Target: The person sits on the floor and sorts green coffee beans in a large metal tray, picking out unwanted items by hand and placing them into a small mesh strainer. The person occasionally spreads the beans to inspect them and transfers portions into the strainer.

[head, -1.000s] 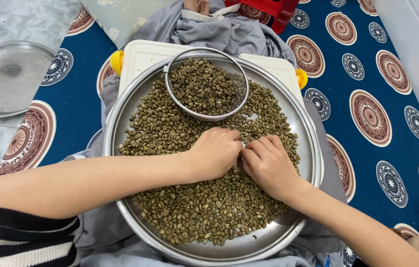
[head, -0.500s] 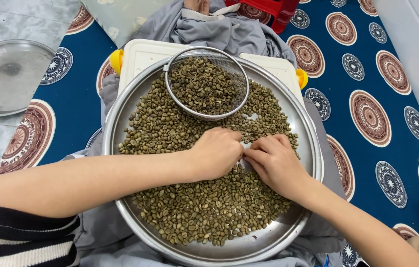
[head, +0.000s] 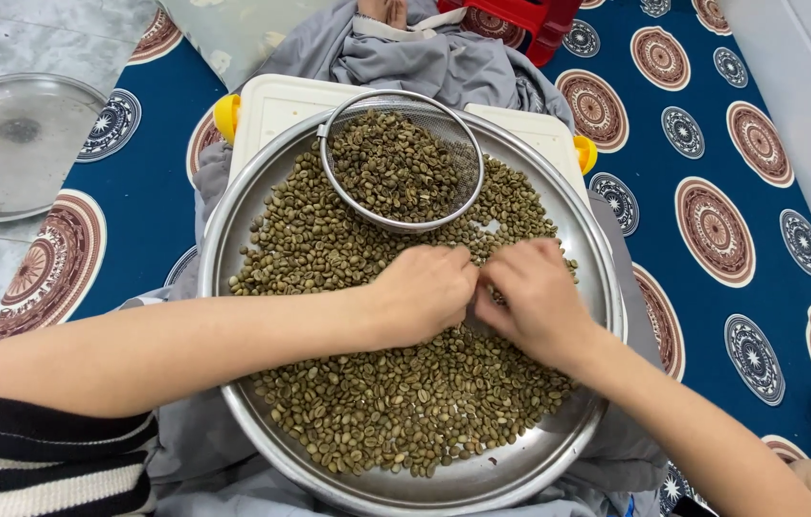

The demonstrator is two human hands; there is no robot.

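- Beans point(head: 396, 402), greenish, fill our round steel tray point(head: 482, 479).
- Our left hand point(head: 425, 292) and right hand point(head: 535, 297) meet mid-tray, fingers curled; pinched contents we cannot tell.
- Beyond, a wire sieve point(head: 401, 163) holds more beans.
- Farther, a patterned blue mat point(head: 712, 144) and a steel lid point(head: 13, 144).

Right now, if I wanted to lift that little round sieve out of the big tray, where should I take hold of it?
Probably by the wire sieve's bare metal rim at the far edge, reaching from the top of the head view. No handle shows, beans fill it, and both hands crowd the near side.
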